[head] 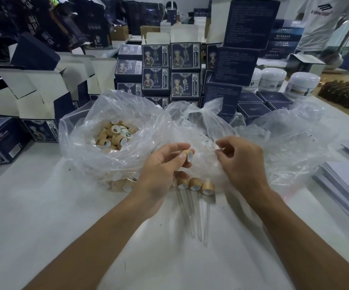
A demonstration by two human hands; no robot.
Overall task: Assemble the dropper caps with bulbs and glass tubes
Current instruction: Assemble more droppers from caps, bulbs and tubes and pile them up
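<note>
Holding a wood-look cap (pixel 187 155) pinched between thumb and fingertips, the left hand (pixel 161 172) is kept just left of the right hand (pixel 240 162), with the cap's white-lined open end turned toward it. A small white bulb (pixel 218 147) seems pinched in the right fingertips (too small to be sure), over the bag (pixel 202 143) of soft white bulbs. Three finished droppers (pixel 194 185) with clear glass tubes lie on the table (pixel 44 206) just below, tubes pointing toward the person.
</note>
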